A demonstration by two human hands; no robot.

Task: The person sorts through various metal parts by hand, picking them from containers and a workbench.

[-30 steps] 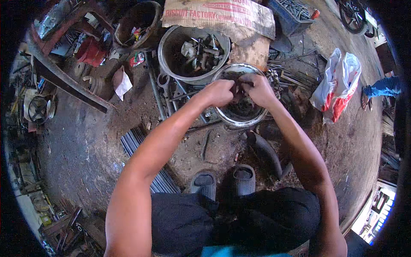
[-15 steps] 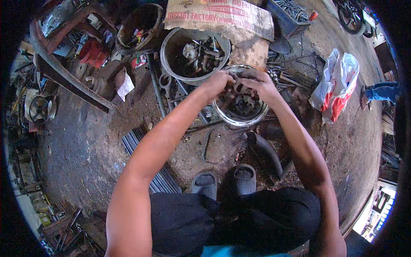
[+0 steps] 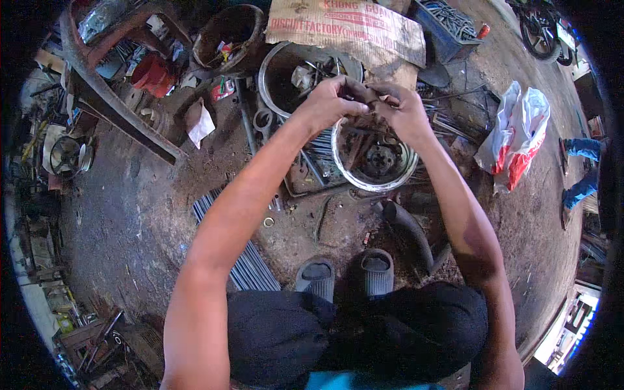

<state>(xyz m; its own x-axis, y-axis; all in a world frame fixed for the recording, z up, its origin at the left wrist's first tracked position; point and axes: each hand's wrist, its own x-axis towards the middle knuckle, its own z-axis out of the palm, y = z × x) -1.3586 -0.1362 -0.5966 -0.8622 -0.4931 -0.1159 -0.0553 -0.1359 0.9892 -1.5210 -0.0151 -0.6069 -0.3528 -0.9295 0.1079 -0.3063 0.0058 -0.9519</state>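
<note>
Both hands meet over a round bucket [image 3: 338,162] with a pale, worn rim. My left hand [image 3: 335,101] is closed, thumb toward the fingers, and my right hand [image 3: 403,114] is closed facing it. Between their fingertips is a small dark piece, mostly hidden, whose kind I cannot make out. Inside the bucket lie a round dark metal part with holes [image 3: 382,159] and other dark pieces. Just beyond my left hand, a wide metal basin [image 3: 265,81] holds bolts and assorted metal parts.
A cardboard sheet [image 3: 344,26] lies beyond the basin. A blue crate [image 3: 448,36] of metal rods stands at the far right, with a white and red plastic bag [image 3: 517,136] nearer. Thin rods [image 3: 250,263] and a curved pipe [image 3: 409,227] lie near my feet. Another person's legs [image 3: 582,172] show at the right.
My hands have lifted slightly and shifted from over the bucket toward its far edge, uncovering more of its contents. The person at the right shows both legs now.
</note>
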